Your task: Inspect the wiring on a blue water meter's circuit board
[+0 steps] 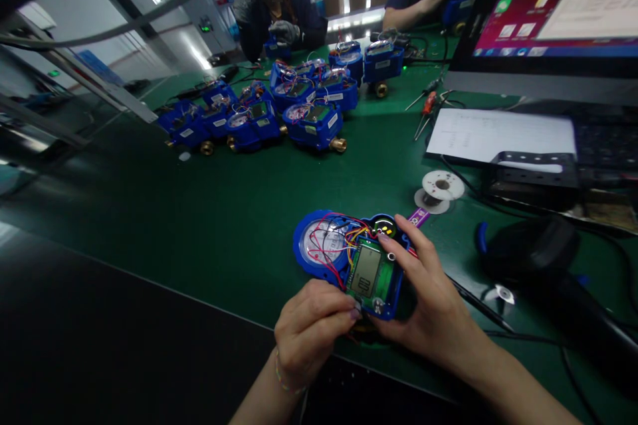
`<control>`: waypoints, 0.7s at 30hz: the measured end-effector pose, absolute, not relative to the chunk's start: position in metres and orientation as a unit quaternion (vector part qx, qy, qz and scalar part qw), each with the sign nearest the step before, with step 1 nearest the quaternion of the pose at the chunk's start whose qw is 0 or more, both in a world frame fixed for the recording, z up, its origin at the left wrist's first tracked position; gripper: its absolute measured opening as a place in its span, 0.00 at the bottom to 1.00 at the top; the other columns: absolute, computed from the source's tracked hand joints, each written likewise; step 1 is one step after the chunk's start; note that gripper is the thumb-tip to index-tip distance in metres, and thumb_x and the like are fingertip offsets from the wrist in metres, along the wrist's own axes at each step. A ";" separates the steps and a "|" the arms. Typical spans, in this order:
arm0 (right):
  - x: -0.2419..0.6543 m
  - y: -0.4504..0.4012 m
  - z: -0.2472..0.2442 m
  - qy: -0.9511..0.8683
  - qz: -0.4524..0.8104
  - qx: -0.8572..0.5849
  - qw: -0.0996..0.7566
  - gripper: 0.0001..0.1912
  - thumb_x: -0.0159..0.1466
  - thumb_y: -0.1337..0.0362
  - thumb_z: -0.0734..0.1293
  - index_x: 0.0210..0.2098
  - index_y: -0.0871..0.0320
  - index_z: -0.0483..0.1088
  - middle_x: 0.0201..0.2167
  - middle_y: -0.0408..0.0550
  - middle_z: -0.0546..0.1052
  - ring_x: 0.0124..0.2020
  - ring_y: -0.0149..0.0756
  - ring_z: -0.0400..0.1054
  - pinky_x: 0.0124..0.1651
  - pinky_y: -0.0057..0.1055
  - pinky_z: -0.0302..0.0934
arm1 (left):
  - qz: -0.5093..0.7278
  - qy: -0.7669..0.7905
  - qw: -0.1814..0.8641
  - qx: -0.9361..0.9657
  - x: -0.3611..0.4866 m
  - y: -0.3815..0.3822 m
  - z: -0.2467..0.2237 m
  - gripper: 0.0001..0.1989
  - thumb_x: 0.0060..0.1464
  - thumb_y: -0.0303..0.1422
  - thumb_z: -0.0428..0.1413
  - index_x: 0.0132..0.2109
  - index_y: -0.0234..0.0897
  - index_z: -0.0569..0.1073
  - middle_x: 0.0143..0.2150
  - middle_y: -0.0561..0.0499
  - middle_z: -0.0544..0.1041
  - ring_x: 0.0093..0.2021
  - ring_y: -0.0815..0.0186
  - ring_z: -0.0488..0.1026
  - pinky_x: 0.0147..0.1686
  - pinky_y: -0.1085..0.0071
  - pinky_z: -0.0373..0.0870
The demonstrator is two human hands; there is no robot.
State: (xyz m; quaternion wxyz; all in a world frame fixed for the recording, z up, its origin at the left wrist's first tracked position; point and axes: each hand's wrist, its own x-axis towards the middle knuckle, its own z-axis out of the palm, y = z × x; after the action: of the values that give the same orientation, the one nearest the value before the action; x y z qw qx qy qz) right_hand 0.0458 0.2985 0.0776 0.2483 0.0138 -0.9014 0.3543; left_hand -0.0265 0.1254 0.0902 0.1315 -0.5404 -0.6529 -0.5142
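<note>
A blue water meter (329, 246) with its cover off lies near the front edge of the green table (199, 212). Coloured wires run over its round dial to a green circuit board with a small LCD (366, 270). My left hand (312, 332) pinches the near corner of the board's blue housing. My right hand (428, 299) holds the housing from the right, its fingers resting on the board's top edge.
Several blue meters (279, 109) are grouped at the table's middle. A solder spool (441, 187), paper sheet (498, 136), monitor (553, 6) and a black device (533, 252) stand to the right. Two other people work at the far side.
</note>
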 end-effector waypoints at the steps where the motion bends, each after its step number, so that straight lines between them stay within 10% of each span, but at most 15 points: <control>1: 0.046 0.298 0.078 -0.901 0.355 0.013 0.248 0.39 0.50 0.64 0.67 0.59 0.58 0.50 0.62 0.58 0.45 0.61 0.50 0.47 0.55 0.48 0.59 | -0.515 -0.654 0.131 -0.539 -0.027 0.126 0.091 0.05 0.55 0.20 0.50 0.36 0.22 0.71 0.38 0.44 0.72 0.39 0.67 0.69 0.35 0.69 0.69; 21: 0.045 0.298 0.079 -0.897 0.363 0.019 0.251 0.37 0.51 0.64 0.67 0.59 0.58 0.52 0.61 0.59 0.45 0.60 0.49 0.49 0.54 0.49 0.60 | -0.467 -0.696 0.066 -0.541 -0.027 0.122 0.106 0.07 0.51 0.15 0.50 0.37 0.23 0.70 0.38 0.44 0.70 0.40 0.69 0.66 0.36 0.71 0.66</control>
State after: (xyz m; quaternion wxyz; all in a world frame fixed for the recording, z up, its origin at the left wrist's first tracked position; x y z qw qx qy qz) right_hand 0.0446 0.2985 0.0787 0.2510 0.0193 -0.8971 0.3631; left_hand -0.0274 0.1221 0.1055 0.0663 -0.5414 -0.6960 -0.4670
